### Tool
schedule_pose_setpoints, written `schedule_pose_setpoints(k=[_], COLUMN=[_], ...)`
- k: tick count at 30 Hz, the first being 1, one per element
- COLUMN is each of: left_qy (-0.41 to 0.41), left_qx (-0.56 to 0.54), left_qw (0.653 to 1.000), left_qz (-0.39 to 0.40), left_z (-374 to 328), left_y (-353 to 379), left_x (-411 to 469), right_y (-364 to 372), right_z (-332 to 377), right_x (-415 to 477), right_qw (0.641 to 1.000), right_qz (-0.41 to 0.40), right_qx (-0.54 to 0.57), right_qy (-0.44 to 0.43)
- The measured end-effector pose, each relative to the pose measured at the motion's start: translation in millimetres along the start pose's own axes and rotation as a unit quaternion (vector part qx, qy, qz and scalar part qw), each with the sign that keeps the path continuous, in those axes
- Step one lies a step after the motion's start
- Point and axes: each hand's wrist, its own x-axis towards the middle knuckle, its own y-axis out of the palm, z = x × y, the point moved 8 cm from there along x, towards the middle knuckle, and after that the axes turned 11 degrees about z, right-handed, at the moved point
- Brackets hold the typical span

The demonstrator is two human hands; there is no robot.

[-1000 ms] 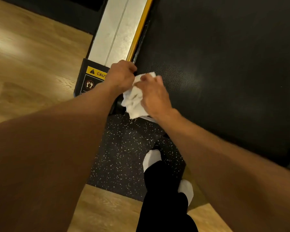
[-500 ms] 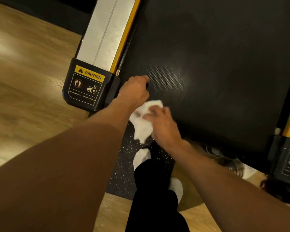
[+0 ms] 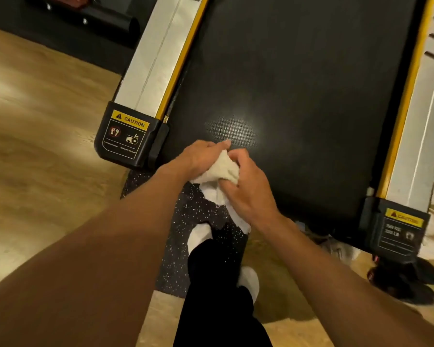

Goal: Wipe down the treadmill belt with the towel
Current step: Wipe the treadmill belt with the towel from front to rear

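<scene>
The black treadmill belt fills the upper middle of the head view. A small white towel is bunched at the belt's near left end, its loose tail hanging down over the speckled mat. My right hand grips the towel from the right, fingers curled round the bunch. My left hand lies on the towel's left side with its fingers reaching onto the belt; how it holds the cloth is partly hidden.
Silver side rails with yellow strips run along both belt edges, ending in black end caps with caution labels. A speckled black mat lies under the treadmill's end. My socked feet stand on it. Dark shoes sit at the right.
Both hands and the towel have shifted right from the left rail's end cap onto the belt's near end. The view widened, so the right rail and end cap now show.
</scene>
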Motion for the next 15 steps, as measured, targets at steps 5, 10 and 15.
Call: schedule_pose_setpoints(k=[5, 10, 15], left_qy=[0.017, 0.017, -0.001], left_qx=[0.047, 0.040, 0.020], left_qw=[0.995, 0.993, 0.993], left_qz=[-0.089, -0.112, -0.119], left_z=[-4.6, 10.7, 28.1], left_y=[-9.5, 4.7, 19.5], left_x=[-36.7, -57.6, -65.3], right_y=[14.2, 24.4, 12.1], right_z=[-26.0, -21.3, -10.7], right_x=[-42.3, -66.1, -67.3], right_qw=[0.987, 0.987, 0.994], right_qz=[0.013, 0.032, -0.012], right_qx=[-0.137, -0.090, -0.103], right_qy=[0.078, 0.126, 0.036])
